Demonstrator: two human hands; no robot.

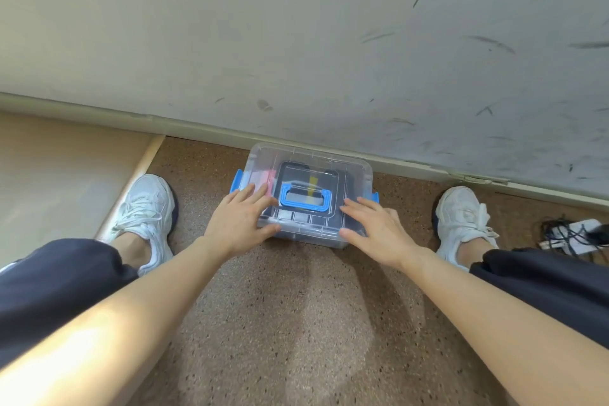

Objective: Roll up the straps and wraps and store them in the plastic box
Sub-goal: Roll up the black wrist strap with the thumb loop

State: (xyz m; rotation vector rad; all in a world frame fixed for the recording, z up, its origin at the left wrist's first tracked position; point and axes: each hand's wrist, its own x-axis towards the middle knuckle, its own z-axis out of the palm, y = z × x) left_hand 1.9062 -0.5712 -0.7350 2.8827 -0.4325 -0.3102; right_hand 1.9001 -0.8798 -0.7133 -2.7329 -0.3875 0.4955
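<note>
A clear plastic box (306, 158) with a blue handle (304, 199) and blue side latches stands on the speckled floor against the wall, its lid on. Dark, pink and yellow rolled items show dimly through the lid. My left hand (242, 217) lies flat on the lid's near left corner, fingers straight, thumb against the front edge. My right hand (375, 227) lies flat on the near right corner in the same way. Neither hand curls round anything.
My two feet in white sneakers (145, 211) (464, 217) stand either side of the box. A white power strip with black cables (573, 236) lies at the right. A beige raised board (66, 175) sits at the left. The scuffed wall (296, 43) rises just behind the box.
</note>
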